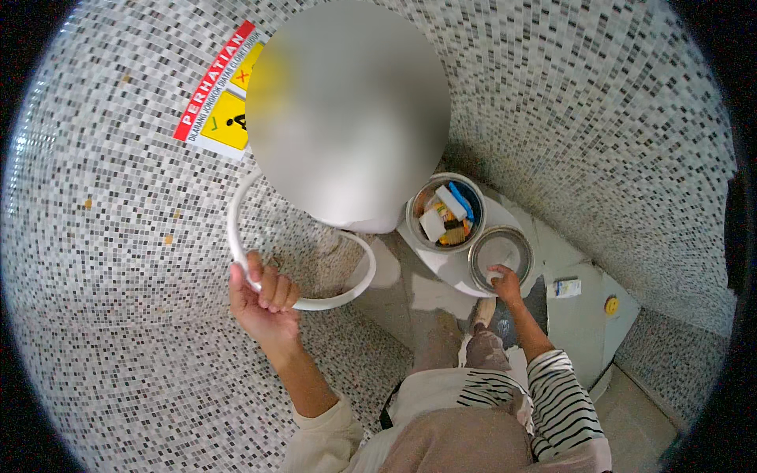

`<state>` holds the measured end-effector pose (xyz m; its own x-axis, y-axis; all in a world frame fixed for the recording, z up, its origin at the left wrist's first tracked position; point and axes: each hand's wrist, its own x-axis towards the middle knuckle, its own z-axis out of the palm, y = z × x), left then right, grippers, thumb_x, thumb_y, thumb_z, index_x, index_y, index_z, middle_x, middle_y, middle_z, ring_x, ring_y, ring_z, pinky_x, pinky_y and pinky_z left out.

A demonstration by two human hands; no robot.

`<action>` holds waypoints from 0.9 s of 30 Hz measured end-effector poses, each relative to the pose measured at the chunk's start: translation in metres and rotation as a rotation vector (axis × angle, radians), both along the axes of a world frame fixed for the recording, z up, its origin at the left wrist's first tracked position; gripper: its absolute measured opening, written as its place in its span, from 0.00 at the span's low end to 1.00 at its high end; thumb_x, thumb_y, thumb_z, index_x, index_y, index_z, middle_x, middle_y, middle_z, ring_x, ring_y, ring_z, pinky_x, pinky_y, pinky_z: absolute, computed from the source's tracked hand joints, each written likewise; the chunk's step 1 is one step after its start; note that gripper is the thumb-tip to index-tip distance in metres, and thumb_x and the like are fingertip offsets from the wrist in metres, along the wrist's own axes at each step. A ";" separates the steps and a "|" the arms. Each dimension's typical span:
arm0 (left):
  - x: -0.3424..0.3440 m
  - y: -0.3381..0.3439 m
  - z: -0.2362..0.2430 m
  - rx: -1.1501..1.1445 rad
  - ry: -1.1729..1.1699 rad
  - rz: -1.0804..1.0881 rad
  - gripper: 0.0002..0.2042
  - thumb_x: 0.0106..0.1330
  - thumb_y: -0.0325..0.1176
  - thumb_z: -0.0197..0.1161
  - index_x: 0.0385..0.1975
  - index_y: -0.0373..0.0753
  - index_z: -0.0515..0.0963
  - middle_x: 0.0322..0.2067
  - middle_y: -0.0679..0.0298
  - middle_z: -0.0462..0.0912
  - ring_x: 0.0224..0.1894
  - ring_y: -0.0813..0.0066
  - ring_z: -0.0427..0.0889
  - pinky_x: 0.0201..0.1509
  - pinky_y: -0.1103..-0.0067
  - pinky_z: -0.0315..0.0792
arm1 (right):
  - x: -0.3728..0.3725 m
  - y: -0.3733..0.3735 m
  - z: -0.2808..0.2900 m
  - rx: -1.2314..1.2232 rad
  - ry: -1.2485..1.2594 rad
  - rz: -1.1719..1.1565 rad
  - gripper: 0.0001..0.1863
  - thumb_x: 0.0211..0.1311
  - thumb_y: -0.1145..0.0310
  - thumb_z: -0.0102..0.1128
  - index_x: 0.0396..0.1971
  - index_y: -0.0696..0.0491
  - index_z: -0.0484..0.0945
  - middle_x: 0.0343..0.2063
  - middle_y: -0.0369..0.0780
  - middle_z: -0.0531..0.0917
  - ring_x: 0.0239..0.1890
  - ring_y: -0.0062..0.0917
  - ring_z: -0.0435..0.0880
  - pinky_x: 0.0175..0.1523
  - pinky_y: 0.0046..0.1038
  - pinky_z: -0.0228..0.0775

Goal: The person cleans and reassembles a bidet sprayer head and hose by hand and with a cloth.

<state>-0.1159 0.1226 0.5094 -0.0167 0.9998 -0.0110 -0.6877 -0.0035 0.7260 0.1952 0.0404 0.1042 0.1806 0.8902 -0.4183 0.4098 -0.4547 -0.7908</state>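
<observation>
The left hand (264, 303) gripped a white toilet seat ring (300, 260) at its rim, at about nine o'clock from the frame centre, fingers (277, 290) curled fully round the hoop and holding it raised against the mosaic tile wall (118, 236). The ring looked like rigid, smooth plastic, light enough for one hand but likely slippery, so the rim was the sound place to hold. The right hand (505, 282), at four o'clock, rested its fingertips on the metal lid (501, 254) of a small round waste bin (446, 211) full of wrappers; whether it pinched the lid I could not tell. A small packet (566, 288) lay on the floor (576, 323) to the right.
</observation>
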 end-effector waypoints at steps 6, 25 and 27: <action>-0.012 0.000 -0.014 0.103 0.004 0.024 0.16 0.68 0.43 0.37 0.20 0.43 0.58 0.07 0.74 0.54 0.07 0.87 0.49 0.11 0.87 0.49 | -0.010 0.006 -0.075 -0.054 -0.174 -0.045 0.13 0.39 0.71 0.59 0.31 0.51 0.80 0.32 0.50 0.79 0.36 0.41 0.77 0.44 0.35 0.67; -0.050 -0.002 -0.064 0.335 -0.036 0.192 0.16 0.61 0.36 0.47 0.10 0.45 0.60 0.02 0.74 0.60 0.01 0.90 0.54 0.02 0.88 0.57 | -0.003 0.003 -0.167 0.205 -0.613 0.127 0.20 0.44 0.81 0.47 0.40 0.52 0.74 0.27 0.48 0.76 0.30 0.41 0.76 0.35 0.38 0.68; -0.058 0.002 -0.067 0.336 0.007 0.080 0.16 0.62 0.36 0.47 0.11 0.45 0.61 0.02 0.74 0.60 0.01 0.90 0.55 0.02 0.88 0.57 | 0.008 0.003 -0.168 0.121 -0.497 -0.035 0.15 0.45 0.76 0.56 0.37 0.52 0.75 0.23 0.44 0.76 0.22 0.32 0.76 0.28 0.33 0.68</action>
<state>-0.1739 0.1241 0.4426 -0.0938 0.9431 0.3191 -0.6707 -0.2967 0.6798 0.2031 0.0434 -0.0642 0.3620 0.9169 -0.1683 0.7360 -0.3919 -0.5520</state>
